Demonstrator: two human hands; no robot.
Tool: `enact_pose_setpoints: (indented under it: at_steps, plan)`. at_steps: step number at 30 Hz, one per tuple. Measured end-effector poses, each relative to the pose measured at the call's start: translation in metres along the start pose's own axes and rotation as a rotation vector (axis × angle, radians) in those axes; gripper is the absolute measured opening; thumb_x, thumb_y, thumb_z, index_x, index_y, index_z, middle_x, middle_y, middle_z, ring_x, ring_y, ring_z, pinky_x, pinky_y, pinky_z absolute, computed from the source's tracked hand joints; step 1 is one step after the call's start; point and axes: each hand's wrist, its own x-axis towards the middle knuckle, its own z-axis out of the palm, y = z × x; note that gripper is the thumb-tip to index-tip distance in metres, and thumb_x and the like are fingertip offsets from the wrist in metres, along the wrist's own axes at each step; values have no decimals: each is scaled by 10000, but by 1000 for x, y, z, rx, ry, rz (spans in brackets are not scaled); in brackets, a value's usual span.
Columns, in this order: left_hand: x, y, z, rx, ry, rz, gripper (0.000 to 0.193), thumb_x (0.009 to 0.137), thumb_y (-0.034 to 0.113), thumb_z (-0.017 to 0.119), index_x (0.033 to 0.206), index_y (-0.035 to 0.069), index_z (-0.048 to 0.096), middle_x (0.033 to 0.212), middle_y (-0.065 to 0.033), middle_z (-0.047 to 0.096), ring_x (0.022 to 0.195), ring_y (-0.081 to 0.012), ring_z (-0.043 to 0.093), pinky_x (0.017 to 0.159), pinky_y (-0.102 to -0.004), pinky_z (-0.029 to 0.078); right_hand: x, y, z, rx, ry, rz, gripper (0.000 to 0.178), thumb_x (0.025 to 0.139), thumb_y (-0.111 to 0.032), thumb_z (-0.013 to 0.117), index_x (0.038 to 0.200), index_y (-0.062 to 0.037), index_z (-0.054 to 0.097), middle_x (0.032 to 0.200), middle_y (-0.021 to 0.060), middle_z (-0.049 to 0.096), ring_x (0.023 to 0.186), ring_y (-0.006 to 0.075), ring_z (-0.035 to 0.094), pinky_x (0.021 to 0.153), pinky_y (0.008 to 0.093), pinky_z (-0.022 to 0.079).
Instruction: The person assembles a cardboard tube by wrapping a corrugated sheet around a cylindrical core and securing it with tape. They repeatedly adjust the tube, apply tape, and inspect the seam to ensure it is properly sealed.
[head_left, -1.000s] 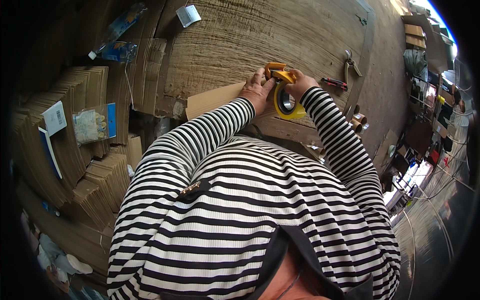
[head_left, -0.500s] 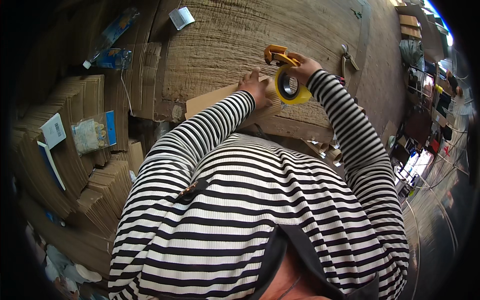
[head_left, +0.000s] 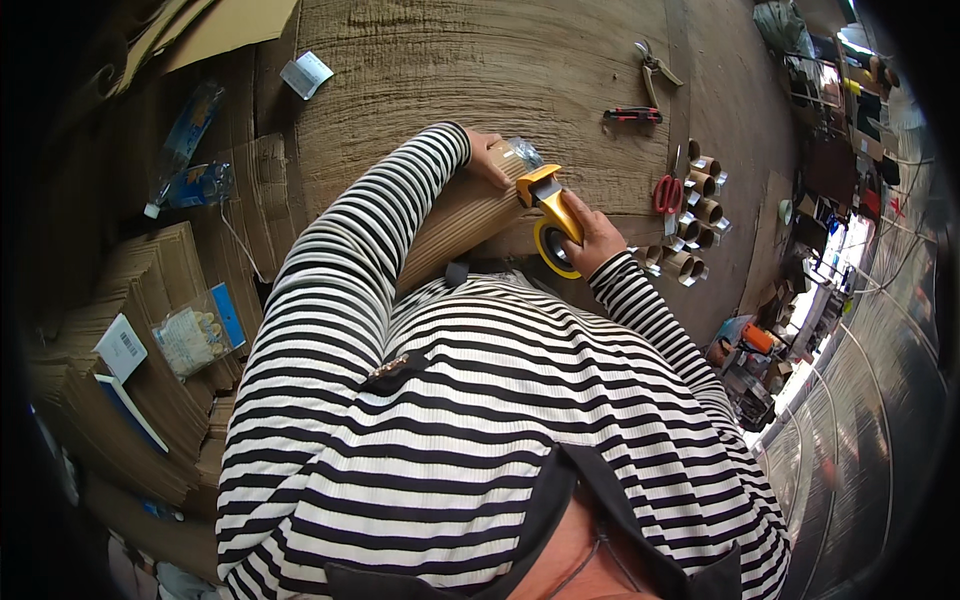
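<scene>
A long brown cardboard box lies slantwise at the table's near edge, close to my body. My left hand is wrapped over its far right end, fingers partly hidden. In my right hand is a yellow-orange tape dispenser with a tape roll, gripped by its handle. The dispenser's head is at the right end of the box, close to my left fingers; whether its blade touches the cardboard I cannot tell. A shiny bit of clear film shows just beyond that end.
On the wooden table lie pliers, a red-and-black utility knife and red-handled scissors. Several cardboard tubes stand at the right. Stacked flat cardboard, a plastic bottle and a bagged item are at left.
My right hand has brought the dispenser down and left to the end of the box. My left hand has shifted to that end, and the box is tilted more steeply. The view has turned.
</scene>
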Motion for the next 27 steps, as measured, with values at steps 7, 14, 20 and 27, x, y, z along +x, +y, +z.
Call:
enact_pose_setpoints:
  at_steps: [7,14,20,27]
  plan:
    - [-12,26,8,195,291,-133,1248,662,614,819,1596,107,164,1530,-224,395,1371,-375,443,1120,-469,397,2,3,13,8,48,54,704,845,-360,713,1489,-323,430,1002,204,629,926,374,664,844,445,534]
    - [-32,97,78,311,562,-369,1347,593,681,824,1588,77,144,1625,-157,221,1491,-329,246,1176,-508,276,4,13,10,55,95,-8,677,846,-377,683,1477,-315,446,1015,201,647,914,374,679,823,458,547]
    - [-23,109,86,323,545,-570,1371,593,675,844,1606,139,91,1628,-141,224,1486,-319,268,1160,-497,327,-75,25,-27,152,156,-105,612,806,-325,713,1399,-322,559,942,171,632,871,346,674,789,449,549]
    - [-19,113,85,352,548,-594,1384,556,616,889,1593,136,107,1597,-151,267,1472,-330,283,1190,-461,313,-134,112,26,161,116,-103,564,847,-358,732,1375,-298,545,900,165,621,756,333,691,698,417,575]
